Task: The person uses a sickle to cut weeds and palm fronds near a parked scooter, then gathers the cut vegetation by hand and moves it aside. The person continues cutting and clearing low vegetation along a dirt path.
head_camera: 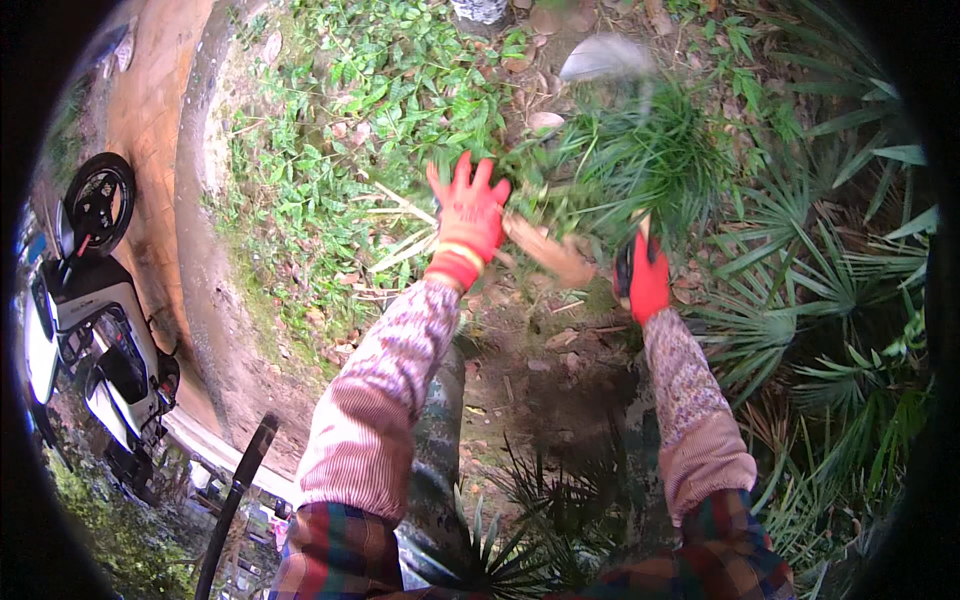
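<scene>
My left hand (469, 217), in a red glove, is spread over the low leafy plants (382, 90), fingers apart and nothing in its grasp. Close to its wrist lie pale dry stalks (409, 206) and a blurred brown dry leaf (551, 251). On the right, my right hand (646, 281), in a red and black glove, is closed around the wooden handle (643, 225) of a hand tool. A tuft of long grass (667, 150) hides the tool's middle. Beyond the grass a pale, motion-blurred shape (607, 56) looks like its blade; its exact form cannot be told.
Fan-leaved palms (780, 315) crowd the right side, and more palm fronds (555, 495) rise between my legs. A curb (195, 300) borders a brick path (150, 90) at left, where a motorbike (105, 322) stands. A black pole (236, 495) slants at lower left.
</scene>
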A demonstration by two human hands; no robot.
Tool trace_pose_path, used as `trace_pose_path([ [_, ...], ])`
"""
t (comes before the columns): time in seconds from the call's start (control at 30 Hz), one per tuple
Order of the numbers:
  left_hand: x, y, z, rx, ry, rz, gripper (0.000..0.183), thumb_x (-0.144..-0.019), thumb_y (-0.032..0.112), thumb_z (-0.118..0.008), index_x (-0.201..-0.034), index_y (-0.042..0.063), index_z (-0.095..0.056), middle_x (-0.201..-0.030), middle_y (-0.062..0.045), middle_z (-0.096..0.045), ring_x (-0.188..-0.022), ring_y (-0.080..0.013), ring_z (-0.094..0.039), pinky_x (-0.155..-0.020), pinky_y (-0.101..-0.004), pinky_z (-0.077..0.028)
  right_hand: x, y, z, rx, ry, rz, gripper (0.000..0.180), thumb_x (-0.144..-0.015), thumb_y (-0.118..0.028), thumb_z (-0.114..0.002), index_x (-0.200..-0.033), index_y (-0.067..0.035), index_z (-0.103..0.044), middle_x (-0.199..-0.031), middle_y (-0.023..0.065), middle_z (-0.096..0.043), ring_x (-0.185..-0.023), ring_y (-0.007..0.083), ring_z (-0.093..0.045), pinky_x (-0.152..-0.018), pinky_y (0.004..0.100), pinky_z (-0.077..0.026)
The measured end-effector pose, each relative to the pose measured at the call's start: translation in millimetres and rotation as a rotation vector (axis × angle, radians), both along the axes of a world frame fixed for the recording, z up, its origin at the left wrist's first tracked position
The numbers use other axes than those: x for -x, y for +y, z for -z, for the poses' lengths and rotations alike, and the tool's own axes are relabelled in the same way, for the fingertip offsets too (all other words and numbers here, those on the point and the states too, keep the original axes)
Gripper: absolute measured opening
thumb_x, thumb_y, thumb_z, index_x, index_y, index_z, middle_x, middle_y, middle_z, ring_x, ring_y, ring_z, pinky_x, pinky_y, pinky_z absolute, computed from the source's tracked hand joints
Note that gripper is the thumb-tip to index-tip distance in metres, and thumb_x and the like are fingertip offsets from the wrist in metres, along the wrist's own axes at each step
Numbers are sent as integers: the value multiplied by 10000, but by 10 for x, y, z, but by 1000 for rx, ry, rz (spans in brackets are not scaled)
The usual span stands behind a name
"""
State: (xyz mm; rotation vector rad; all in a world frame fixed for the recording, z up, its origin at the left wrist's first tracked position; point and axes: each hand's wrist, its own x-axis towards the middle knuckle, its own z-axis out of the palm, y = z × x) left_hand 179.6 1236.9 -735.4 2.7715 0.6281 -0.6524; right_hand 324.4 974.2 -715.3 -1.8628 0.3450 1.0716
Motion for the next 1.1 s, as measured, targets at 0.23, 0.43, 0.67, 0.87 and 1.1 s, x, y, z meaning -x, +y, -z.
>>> trace_pose_path([
  [0.23, -727, 489, 541, -35, -6, -515, 982, -744, 465, -811, -1570, 253, -324, -1674, -157, -190, -1508, -504, -180, -1064, -775, -309, 751, 327, 415, 74, 159, 14, 350, -991, -391, -645, -912, -51, -627, -634, 26, -550, -515, 154, -529, -482, 351, -403],
  [0.43, -561, 519, 822, 36, 119, -732, 970, -795, 427, -766, -1569, 75, -298, -1397, -214, -535, -1201, -396, -584, -906, -486, -547, 409, 190, -83, 261, -650, -592, 386, -931, -342, -720, -1121, -26, -606, -771, 225, -663, -686, 393, -666, -610, 468, -506],
  [0.67, -401, 809, 692, 301, 161, -343, 330, -868, 343, -607, -1024, 105, -775, -1111, -181, -735, -1077, -368, -694, -928, -453, -554, -25, 1590, 395, 101, -579, -704, 442, -947, -433, -678, -1075, -13, -628, -855, 257, -696, -783, 421, -697, -669, 489, -540],
  [0.87, -36, 639, 175, 395, 92, -219, 296, -832, 328, -668, -962, 78, -759, -986, -202, -740, -953, -381, -717, -829, -464, -578, 277, -202, 169, 336, -225, -729, 441, -955, -411, -680, -1155, -19, -661, -890, 215, -708, -816, 350, -702, -714, 434, -527],
  [1.1, 1333, 207, -138, 335, 360, -406, 358, -793, 387, -717, -1043, 131, -735, -979, -168, -746, -965, -361, -712, -866, -473, -562, 667, -396, -372, 219, -425, -861, 469, -919, -297, -741, -1268, -5, -627, -891, 246, -691, -815, 384, -702, -704, 432, -534],
])
